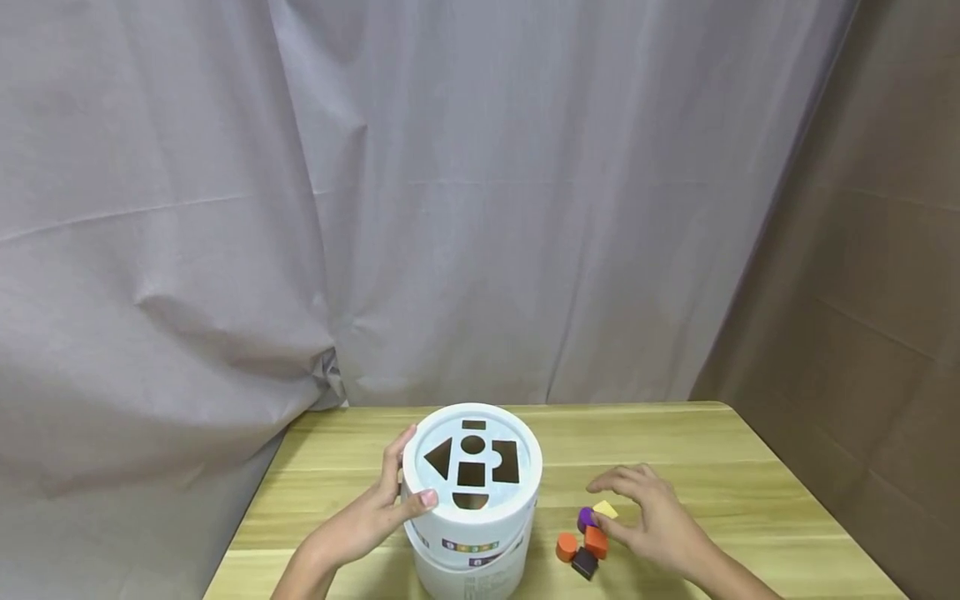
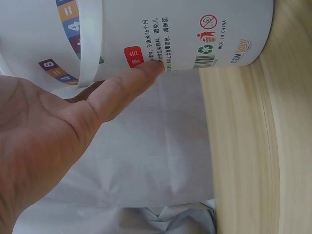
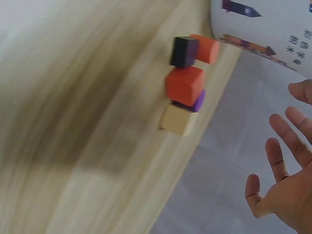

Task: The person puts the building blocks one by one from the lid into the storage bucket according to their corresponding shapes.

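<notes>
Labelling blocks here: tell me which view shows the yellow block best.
The right wrist view: the yellow block appears largest and unobstructed there. The head view shows it small, near the right hand; the left wrist view lacks it.

Grey curtain (image 1: 510,208) behind wood-grain table (image 1: 697,442), brownish drape (image 1: 870,333) at right

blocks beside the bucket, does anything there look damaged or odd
Nothing stands out: the blocks sit bunched on the table, none visibly damaged, and the bucket stands upright.
</notes>
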`<state>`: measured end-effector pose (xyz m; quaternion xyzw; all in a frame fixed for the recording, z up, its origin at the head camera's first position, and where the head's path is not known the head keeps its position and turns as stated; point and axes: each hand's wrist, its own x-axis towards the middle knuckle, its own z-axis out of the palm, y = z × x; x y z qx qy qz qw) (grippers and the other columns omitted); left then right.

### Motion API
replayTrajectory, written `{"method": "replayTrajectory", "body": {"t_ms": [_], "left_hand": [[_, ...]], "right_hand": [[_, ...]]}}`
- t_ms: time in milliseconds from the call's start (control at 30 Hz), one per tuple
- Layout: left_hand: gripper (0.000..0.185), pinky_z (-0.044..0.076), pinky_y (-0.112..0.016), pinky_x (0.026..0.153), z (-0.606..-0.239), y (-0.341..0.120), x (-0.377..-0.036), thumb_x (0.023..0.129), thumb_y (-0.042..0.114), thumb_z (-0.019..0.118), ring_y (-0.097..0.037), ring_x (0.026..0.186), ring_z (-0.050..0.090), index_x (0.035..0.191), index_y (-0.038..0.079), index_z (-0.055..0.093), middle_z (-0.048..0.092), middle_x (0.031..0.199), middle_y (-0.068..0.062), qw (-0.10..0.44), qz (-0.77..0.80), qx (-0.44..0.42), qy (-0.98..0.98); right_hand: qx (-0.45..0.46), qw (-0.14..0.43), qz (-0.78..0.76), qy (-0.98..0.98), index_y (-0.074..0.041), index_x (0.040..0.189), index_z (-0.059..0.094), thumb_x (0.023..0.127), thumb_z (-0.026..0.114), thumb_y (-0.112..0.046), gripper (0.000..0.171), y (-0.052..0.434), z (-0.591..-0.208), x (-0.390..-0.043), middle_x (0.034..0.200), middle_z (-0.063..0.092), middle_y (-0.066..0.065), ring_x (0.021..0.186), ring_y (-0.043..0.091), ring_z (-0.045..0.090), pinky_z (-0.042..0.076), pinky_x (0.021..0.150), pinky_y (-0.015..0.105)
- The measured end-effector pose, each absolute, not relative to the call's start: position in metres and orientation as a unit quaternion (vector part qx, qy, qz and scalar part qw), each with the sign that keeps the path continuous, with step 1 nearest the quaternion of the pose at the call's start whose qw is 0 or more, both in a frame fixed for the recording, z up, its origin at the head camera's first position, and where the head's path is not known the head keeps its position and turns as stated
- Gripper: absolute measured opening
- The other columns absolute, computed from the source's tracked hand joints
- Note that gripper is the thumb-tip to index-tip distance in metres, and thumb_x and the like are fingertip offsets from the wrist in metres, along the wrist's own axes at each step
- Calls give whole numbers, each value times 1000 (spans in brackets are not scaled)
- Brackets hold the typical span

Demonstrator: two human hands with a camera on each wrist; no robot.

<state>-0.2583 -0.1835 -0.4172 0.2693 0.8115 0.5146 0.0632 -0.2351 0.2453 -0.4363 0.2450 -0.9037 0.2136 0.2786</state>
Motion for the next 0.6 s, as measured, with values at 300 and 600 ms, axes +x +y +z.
{"method": "replayTrajectory", "body": {"t_ms": [300,600], "left_hand": [[100,20,-82,127,-419,-184,-260,111,38,66,-61,166,13,176,27,-9,3,183,-31,60,515,273,810],[100,18,-83,127,-417,-187,-262,111,39,66,-59,167,10,176,28,-9,-2,185,-27,58,520,265,810]], "right_hand": [[260,227,216,-913,-37,109,79,78,101,-21,41,253,-466,-233,109,77,-20,100,3,57,37,81,31],[242,110,227,-937,-36,97,77,85,97,-37,23,246,-491,-235,102,70,-22,93,0,49,39,79,39]]}}
